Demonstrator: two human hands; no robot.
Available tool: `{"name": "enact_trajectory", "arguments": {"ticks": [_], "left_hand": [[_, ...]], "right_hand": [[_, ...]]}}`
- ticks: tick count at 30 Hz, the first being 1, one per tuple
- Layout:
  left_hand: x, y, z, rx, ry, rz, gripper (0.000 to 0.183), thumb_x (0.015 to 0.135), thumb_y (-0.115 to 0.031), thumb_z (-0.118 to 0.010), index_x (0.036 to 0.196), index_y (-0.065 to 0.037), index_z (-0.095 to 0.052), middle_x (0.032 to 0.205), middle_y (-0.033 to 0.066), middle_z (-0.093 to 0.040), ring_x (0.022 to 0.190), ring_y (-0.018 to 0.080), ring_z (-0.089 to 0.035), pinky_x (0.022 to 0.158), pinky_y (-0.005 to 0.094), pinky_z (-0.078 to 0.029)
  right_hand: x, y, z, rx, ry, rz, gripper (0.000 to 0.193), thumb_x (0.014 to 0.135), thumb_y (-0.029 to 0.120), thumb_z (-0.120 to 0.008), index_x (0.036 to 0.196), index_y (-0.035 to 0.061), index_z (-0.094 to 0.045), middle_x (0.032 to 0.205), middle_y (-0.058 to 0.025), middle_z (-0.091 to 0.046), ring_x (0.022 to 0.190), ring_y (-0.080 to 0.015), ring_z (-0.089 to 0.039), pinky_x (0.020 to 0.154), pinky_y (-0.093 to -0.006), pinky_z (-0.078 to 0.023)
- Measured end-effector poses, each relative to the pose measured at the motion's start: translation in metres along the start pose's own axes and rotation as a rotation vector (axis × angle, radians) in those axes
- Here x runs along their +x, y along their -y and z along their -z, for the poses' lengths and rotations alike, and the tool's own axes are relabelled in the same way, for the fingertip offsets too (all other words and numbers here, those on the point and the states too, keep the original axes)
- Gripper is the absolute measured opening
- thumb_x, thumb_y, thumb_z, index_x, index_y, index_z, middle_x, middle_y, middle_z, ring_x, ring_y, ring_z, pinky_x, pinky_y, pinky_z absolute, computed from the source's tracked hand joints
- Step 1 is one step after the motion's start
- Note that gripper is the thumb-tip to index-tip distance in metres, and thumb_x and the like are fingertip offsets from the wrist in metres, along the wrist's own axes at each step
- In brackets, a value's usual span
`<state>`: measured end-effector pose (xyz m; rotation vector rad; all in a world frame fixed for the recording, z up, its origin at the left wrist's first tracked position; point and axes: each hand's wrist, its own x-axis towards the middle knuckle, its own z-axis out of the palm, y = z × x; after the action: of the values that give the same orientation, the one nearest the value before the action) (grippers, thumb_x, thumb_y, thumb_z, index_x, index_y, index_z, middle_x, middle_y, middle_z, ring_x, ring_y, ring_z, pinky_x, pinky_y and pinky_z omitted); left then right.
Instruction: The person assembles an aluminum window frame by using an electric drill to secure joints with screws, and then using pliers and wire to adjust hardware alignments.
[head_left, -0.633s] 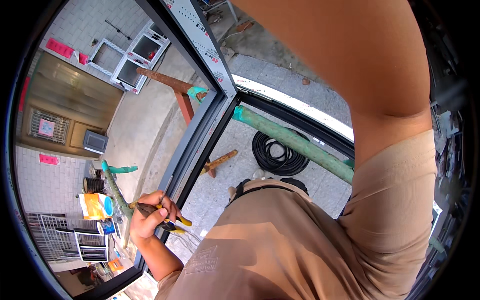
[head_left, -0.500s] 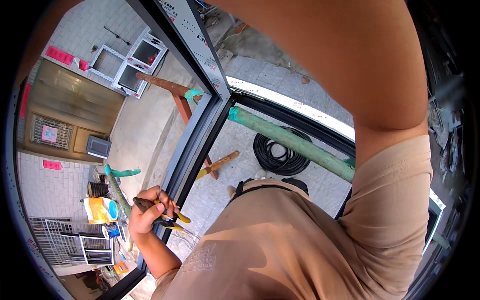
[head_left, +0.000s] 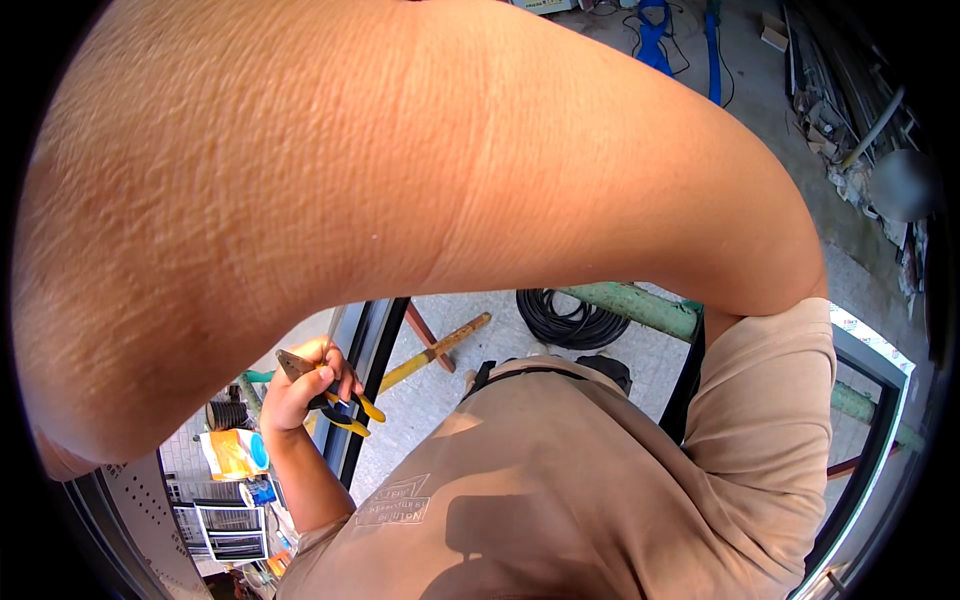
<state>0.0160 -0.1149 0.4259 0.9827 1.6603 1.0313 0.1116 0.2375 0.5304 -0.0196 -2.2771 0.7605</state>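
My left hand (head_left: 305, 388) is closed around a pair of pliers (head_left: 340, 408) with yellow-and-black handles. Their dark jaws point up and left, and the handles stick out past my fingers toward the right. A thin strand (head_left: 330, 328) rises beside my fingertips; what it joins is hidden. The hand is beside a dark metal window frame (head_left: 372, 345). Across the upper picture stretches my raised right forearm (head_left: 400, 170), very close and bent at the elbow. My right hand lies beyond the left rim, so its fingers and anything in them do not show.
A coil of black cable (head_left: 570, 322) lies on the floor beneath a green pole (head_left: 640, 308). Near the frame slants a yellow pole (head_left: 435, 352). An orange-and-white bag (head_left: 235, 455) stands at left. Scrap strips (head_left: 850, 90) are piled at upper right.
My right forearm has swung down and across to the left, covering much of the frame and courtyard. My left hand still grips the pliers, in nearly the same place.
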Motion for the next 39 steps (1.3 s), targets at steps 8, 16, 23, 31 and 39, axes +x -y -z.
{"name": "enact_trajectory", "arguments": {"ticks": [8, 16, 23, 31, 39], "left_hand": [[0.0, 0.018, 0.006, -0.062, -0.135, -0.051, 0.031, 0.095, -0.032, -0.064, 0.089, -0.003, -0.054, 0.072, 0.0136, -0.064, 0.077, 0.0278, -0.068, 0.079, 0.0396, -0.055], [0.001, 0.054, 0.032, -0.334, -0.487, -0.142, 0.029, 0.097, -0.032, -0.059, 0.09, -0.006, -0.051, 0.07, 0.011, -0.058, 0.068, 0.0252, -0.064, 0.079, 0.0389, -0.059], [-0.009, 0.083, 0.043, -0.583, -0.696, -0.189, 0.021, 0.103, -0.029, -0.054, 0.098, -0.009, -0.05, 0.074, 0.0079, -0.058, 0.078, 0.0272, -0.069, 0.092, 0.0462, -0.058], [0.0, 0.101, 0.049, -0.699, -0.706, -0.268, 0.019, 0.102, -0.028, -0.053, 0.098, -0.01, -0.052, 0.074, 0.0094, -0.06, 0.078, 0.0318, -0.071, 0.126, 0.0571, -0.03], [0.007, 0.119, 0.052, -0.659, -0.66, -0.314, 0.021, 0.102, -0.031, -0.053, 0.099, -0.01, -0.052, 0.076, 0.0101, -0.061, 0.083, 0.0322, -0.069, 0.115, 0.0555, -0.043]], "right_hand": [[0.004, -0.01, -0.01, 0.013, 0.009, 0.004, 0.032, 0.096, 0.023, -0.07, 0.119, 0.001, -0.072, 0.101, -0.0105, -0.069, 0.097, -0.0248, -0.061, 0.086, -0.0396, -0.047], [0.021, -0.02, -0.032, 0.025, 0.034, 0.005, 0.035, 0.094, 0.024, -0.072, 0.121, 0.0011, -0.071, 0.104, -0.0121, -0.07, 0.101, -0.0276, -0.062, 0.089, -0.0418, -0.048], [0.029, -0.029, -0.048, 0.029, 0.045, 0.0, 0.037, 0.093, 0.024, -0.073, 0.122, 0.0012, -0.071, 0.107, -0.0136, -0.071, 0.104, -0.03, -0.063, 0.092, -0.0438, -0.049], [0.04, -0.026, -0.06, 0.03, 0.027, 0.017, 0.04, 0.091, 0.025, -0.074, 0.124, 0.0013, -0.071, 0.11, -0.0152, -0.072, 0.108, -0.0328, -0.065, 0.095, -0.0461, -0.05], [0.043, -0.042, -0.083, 0.03, -0.259, 0.015, 0.043, 0.09, 0.025, -0.076, 0.125, 0.0013, -0.07, 0.114, -0.0169, -0.073, 0.112, -0.0356, -0.066, 0.099, -0.0484, -0.051]]}}
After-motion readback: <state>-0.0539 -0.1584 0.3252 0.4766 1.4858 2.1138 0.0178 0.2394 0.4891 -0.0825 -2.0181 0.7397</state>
